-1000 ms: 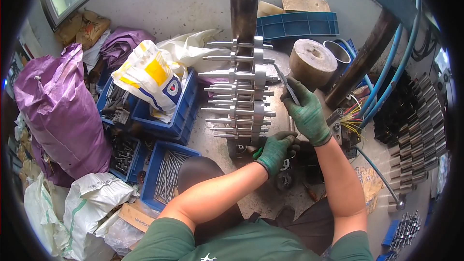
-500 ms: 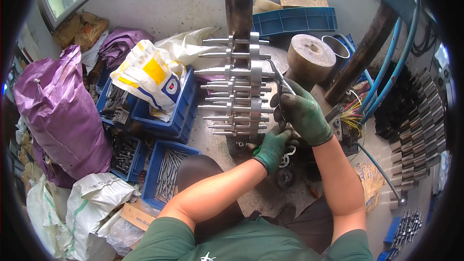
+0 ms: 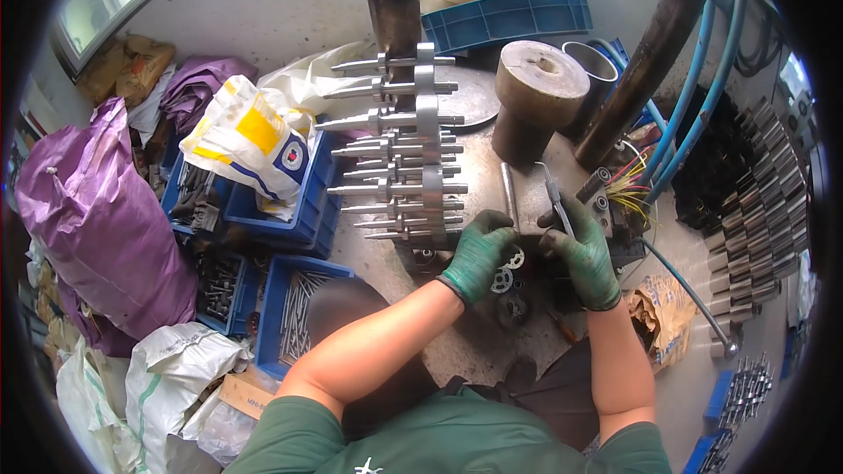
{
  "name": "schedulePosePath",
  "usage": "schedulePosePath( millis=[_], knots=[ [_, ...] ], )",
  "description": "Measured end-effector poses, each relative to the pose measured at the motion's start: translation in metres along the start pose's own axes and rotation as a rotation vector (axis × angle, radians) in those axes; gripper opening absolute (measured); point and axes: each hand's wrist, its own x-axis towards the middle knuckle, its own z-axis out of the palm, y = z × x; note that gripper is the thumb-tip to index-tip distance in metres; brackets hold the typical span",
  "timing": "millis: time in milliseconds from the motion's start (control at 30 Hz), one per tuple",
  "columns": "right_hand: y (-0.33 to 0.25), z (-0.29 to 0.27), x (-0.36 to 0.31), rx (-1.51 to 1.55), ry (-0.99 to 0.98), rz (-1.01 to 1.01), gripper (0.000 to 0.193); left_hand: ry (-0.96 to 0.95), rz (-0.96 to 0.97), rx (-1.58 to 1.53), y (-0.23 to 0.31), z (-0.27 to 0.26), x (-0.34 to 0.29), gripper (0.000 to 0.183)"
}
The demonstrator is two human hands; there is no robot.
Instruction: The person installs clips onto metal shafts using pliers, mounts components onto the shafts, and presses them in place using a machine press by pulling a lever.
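Note:
My right hand (image 3: 584, 254), in a green work glove, grips slim metal tweezers (image 3: 555, 196) with a bent tip pointing up and away. Left of it, my gloved left hand (image 3: 481, 256) has its fingers curled together. Whatever they hold, if anything, is hidden. Toothed metal rings (image 3: 502, 280) show just below the left fingers. A metal rod (image 3: 508, 189) lies beyond that hand on the machine base. To the left stands an upright metal ring fixture (image 3: 428, 136), with several stepped steel shafts (image 3: 386, 190) sticking out through it on both sides.
A thick steel cylinder (image 3: 543, 79) stands behind my hands. Dark posts (image 3: 391, 9) and blue hoses (image 3: 702, 114) frame the machine. Blue bins (image 3: 307, 202) and a purple sack (image 3: 97, 228) fill the left side. Stacked metal parts (image 3: 764, 219) stand at the right.
My right hand has drawn the tweezers back from the shafts, toward me and to the right. My left hand has moved slightly left, away from the right hand. The whole view has shifted somewhat.

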Motion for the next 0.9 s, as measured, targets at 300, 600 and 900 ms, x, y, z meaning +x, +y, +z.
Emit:
schedulePosePath(
  millis=[300,600,900],
  knots=[
    [0.004,-0.035,-0.009,-0.241,0.049,-0.059,0.07,-0.071,-0.036,-0.138,0.002,-0.003,0.002,0.018],
    [0.009,-0.039,-0.007,-0.49,0.02,-0.182,0.066,0.09,0.015,0.071,0.0,0.0,0.001,0.027],
    [-0.012,-0.039,-0.01,-0.813,-0.037,-0.252,0.062,0.0,0.035,0.028,0.002,-0.002,-0.002,0.023]
  ],
)
